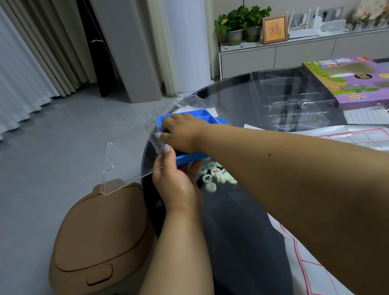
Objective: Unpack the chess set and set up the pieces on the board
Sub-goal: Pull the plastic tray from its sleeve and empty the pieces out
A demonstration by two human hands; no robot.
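The shallow blue plastic compartment tray (191, 156) is sitting at the left rim of the round dark glass bench (245, 215), and the clear rigid plastic lid (128, 155) is jutting out from it to the left, past the bench edge and over the floor — its long axis is running roughly left to right, with the free end hanging above the tan lidded waste bin (96, 242). Both hands are meeting at the lid's near-right corner, so neither has far to go. The left hand (176, 183) is coming up from below, its thumb and fingers pinching the lid's edge where it meets the tray. The right hand (180, 130) is reaching across the body from the right, forearm stretched low over the bench, with its fingers curled down over the tray's left end beside the lid; whether they are gripping the tray wall or the lid's edge cannot be told. Just beside the left hand, on the glass, a small cluster of cream round chess pieces (214, 176) is lying loose, apart from the white paper board with red grid lines (356, 144) that is spread further right. The next move likely turns on drawing the lid leftward clear of the tray.
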